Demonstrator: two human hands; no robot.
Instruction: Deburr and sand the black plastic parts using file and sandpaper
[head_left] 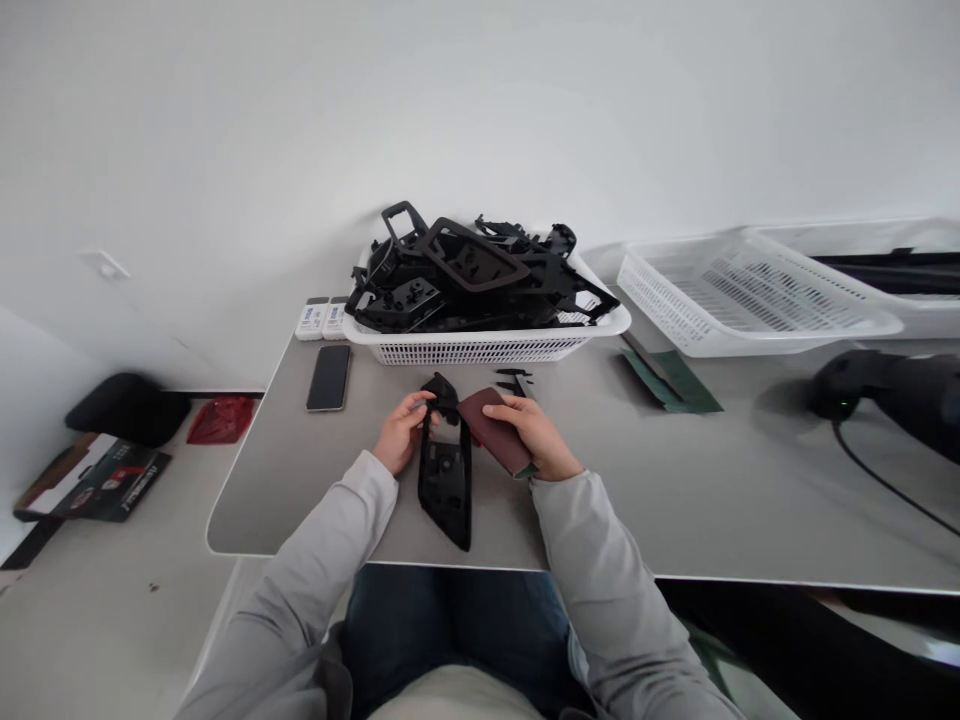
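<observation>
My left hand (403, 430) grips the upper left edge of a long black plastic trim part (445, 478), which tapers toward the table's front edge. In my right hand (538, 436) is a folded piece of sandpaper (495, 430), reddish brown on the outside with green showing at its lower corner. The sandpaper's upper left corner is up against the right side of the part's top end; whether it touches I cannot tell. Just beyond my right hand lies a caliper (514, 380), partly hidden by the hand and sandpaper.
A white basket (480, 350) heaped with black plastic parts (472, 265) stands against the wall. A phone (328, 378) and small white boxes (321, 318) lie left. Green sandpaper sheets (673, 382), another white basket (757, 290) and a black corded device (885, 395) are on the right.
</observation>
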